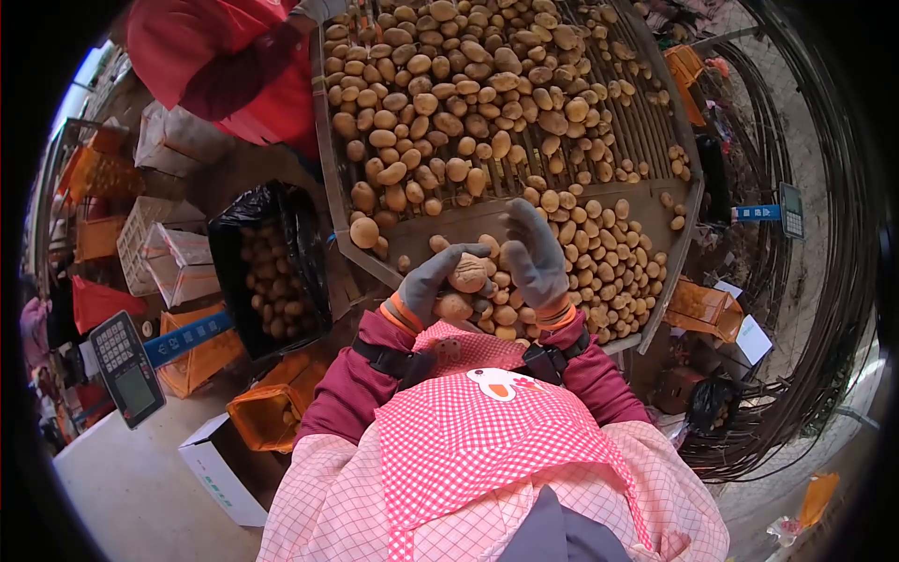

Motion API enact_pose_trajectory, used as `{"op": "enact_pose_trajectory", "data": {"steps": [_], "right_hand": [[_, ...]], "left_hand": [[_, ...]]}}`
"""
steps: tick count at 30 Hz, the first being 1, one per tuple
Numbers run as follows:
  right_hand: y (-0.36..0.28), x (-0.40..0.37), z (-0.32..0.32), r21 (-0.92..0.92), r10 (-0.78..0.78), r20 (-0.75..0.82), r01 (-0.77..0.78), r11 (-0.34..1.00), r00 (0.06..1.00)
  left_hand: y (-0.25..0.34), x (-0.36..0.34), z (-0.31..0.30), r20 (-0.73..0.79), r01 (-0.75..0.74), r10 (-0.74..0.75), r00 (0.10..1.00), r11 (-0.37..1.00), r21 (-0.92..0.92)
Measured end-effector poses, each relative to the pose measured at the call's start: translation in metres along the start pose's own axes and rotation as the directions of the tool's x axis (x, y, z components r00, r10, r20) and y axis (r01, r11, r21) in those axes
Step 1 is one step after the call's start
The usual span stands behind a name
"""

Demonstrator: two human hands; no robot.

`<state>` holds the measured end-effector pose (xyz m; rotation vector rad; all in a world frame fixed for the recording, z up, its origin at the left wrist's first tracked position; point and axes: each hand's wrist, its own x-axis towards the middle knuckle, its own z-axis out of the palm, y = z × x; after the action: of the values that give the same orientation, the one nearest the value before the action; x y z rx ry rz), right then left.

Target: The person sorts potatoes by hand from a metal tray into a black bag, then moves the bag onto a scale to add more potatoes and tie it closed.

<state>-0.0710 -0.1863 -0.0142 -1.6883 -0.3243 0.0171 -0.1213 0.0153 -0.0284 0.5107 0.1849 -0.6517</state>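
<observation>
Many potatoes point(599, 253) lie on a slatted sorting table point(421, 229), and I stand at its near edge. My left hand point(438, 281), in a grey glove with an orange cuff, has its fingers curved round a rough brown potato point(467, 273). Just to the right, my right hand point(536, 255), gloved the same way, is raised over the potatoes with its palm turned inward and its fingers extended; nothing shows in its grip. More potatoes lie below and between the two hands.
A black-lined crate point(223, 272) of potatoes stands left of the table. A co-worker in red point(220, 66) is at the upper left. Scale displays point(131, 370) stand on both sides. Orange baskets point(257, 417) and an open white carton point(220, 482) are at the lower left.
</observation>
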Motion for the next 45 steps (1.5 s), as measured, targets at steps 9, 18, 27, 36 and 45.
{"op": "enact_pose_trajectory", "data": {"steps": [9, 18, 27, 36, 45], "right_hand": [[0.024, -0.034, -0.034, -0.087, 0.305, 0.187, -0.293, 0.952, 0.934], [0.012, -0.032, 0.019, 0.041, 0.248, 0.421, -0.291, 0.956, 0.873], [0.006, -0.030, 0.022, 0.112, 0.562, 0.493, -0.689, 0.716, 0.664], [0.056, -0.044, -0.003, 0.566, 0.633, 0.504, -0.778, 0.272, 0.587], [0.050, -0.045, 0.023, 0.582, 0.719, 0.455, -0.786, 0.207, 0.526]], "left_hand": [[0.003, -0.015, 0.021, -0.118, -0.116, 0.118, 0.986, 0.993, 0.023], [-0.025, -0.007, -0.013, -0.017, -0.222, 0.242, 0.970, 0.914, 0.341], [-0.028, -0.076, -0.087, -0.307, -0.123, 0.040, 0.951, 0.959, -0.255], [-0.038, -0.169, -0.180, -0.669, -0.693, 0.321, 0.670, 0.595, -0.408], [-0.051, -0.200, -0.230, -0.815, -0.598, 0.105, 0.570, 0.733, -0.324]]}}
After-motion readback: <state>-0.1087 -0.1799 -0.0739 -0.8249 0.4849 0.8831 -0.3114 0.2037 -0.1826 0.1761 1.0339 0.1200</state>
